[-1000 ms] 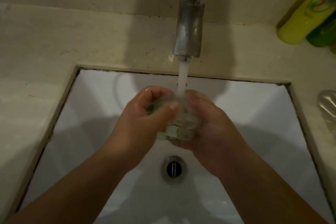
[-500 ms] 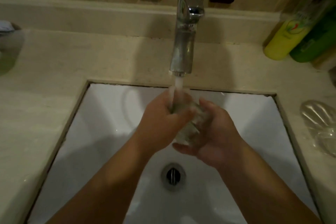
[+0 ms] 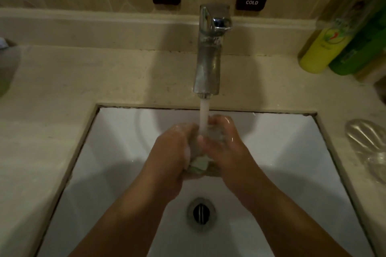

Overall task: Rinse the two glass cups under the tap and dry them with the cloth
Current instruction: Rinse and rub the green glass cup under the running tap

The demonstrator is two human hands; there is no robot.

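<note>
A clear glass cup [image 3: 201,160] is held between both hands above the white sink [image 3: 117,144], under the running stream from the chrome tap [image 3: 208,64]. My left hand [image 3: 173,150] wraps the cup's left side. From the right, my right hand [image 3: 227,144] curls round it, fingers over the rim. Water falls between the hands onto the cup. Most of the glass is hidden by my fingers. A second clear glass object [image 3: 369,148] lies on the counter at the right edge. No cloth shows.
The drain [image 3: 201,213] sits below my hands. Yellow [image 3: 321,52] and green [image 3: 359,52] bottles stand at the back right of the beige counter [image 3: 62,81]. HOT and COLD plates hang on the wall behind the tap. A dim object sits at the far left edge.
My right hand has closed from a loose cupping under the glass to a grip round its top. Both hands have shifted slightly on the cup under the stream. The view has tilted up.
</note>
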